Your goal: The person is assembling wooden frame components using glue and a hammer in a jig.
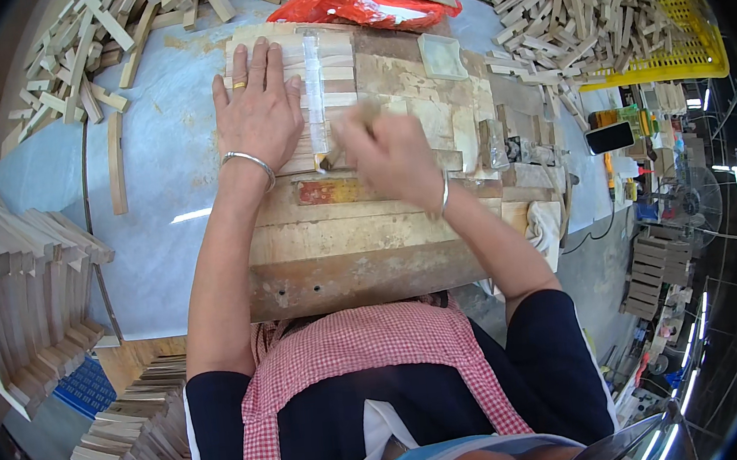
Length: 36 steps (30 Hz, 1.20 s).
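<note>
My left hand (260, 98) lies flat, fingers stretched, on a row of pale wooden slats (337, 73) set side by side on the worn wooden work board. A clear, shiny strip (314, 84) runs across the slats just right of its fingers. My right hand (392, 152) is closed and smeared by motion, beside the near end of the strip. A small dark and orange piece (324, 161) shows by its fingers at the strip's end; what the hand grips is too blurred to name. A red and yellow worn bar (327, 190) lies just in front.
Loose wooden sticks (93, 44) heap at the far left; more fill a yellow plastic basket (707, 64) at the far right. Stacked wood pieces (32, 280) stand at the left edge. A red plastic bag (364, 4), a small translucent dish (442, 56) and a phone (610, 137) lie around the board.
</note>
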Tool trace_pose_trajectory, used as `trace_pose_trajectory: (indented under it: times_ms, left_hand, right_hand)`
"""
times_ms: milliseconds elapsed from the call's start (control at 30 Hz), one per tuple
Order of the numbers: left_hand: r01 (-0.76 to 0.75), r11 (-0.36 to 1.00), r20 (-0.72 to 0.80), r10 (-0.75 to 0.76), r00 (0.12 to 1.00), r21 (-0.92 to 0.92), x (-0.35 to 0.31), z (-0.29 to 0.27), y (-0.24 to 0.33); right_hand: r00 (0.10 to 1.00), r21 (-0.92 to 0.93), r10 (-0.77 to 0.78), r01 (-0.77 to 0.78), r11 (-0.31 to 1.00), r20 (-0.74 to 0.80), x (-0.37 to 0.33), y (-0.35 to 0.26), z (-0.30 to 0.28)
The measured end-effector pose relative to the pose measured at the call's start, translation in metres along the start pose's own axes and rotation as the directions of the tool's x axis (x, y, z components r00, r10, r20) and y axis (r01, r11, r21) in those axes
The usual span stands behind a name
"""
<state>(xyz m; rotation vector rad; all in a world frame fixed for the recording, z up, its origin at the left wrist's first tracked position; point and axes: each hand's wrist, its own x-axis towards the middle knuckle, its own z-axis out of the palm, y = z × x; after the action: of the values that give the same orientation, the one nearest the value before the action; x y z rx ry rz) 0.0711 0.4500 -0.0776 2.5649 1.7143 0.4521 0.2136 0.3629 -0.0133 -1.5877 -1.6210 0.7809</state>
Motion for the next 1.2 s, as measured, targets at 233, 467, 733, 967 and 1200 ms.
trace_pose_trajectory:
  times_ms: [233, 467, 733, 967, 1200]
  left_hand:
    - [-0.039, 0.999, -0.051, 0.039, 0.998, -0.01, 0.003, 0.001, 0.004]
    - [-0.022, 0.999, -0.035, 0.021, 0.999, -0.026, 0.0, 0.002, -0.001]
    - [-0.019, 0.999, -0.027, 0.018, 0.999, -0.047, -0.002, -0.004, 0.002]
    - [-0.012, 1.0, -0.016, 0.012, 1.0, -0.012, -0.001, -0.006, 0.002]
    - [0.007, 0.997, -0.013, -0.008, 1.0, -0.076, -0.001, -0.006, 0.003]
  right_hand:
    - [0.988, -0.088, -0.091, 0.08, 0.993, -0.126, 0.1, 0.031, -0.003]
    - [0.908, -0.206, -0.395, 0.364, 0.908, -0.139, 0.017, 0.024, 0.012]
    - [0.99, -0.198, -0.117, 0.099, 0.975, -0.082, 0.114, 0.032, -0.006]
    - [0.952, -0.289, -0.253, 0.197, 0.937, -0.17, 0.179, 0.032, -0.012]
    - [0.984, -0.37, 0.098, -0.037, 0.928, 0.148, 0.171, -0.006, -0.001]
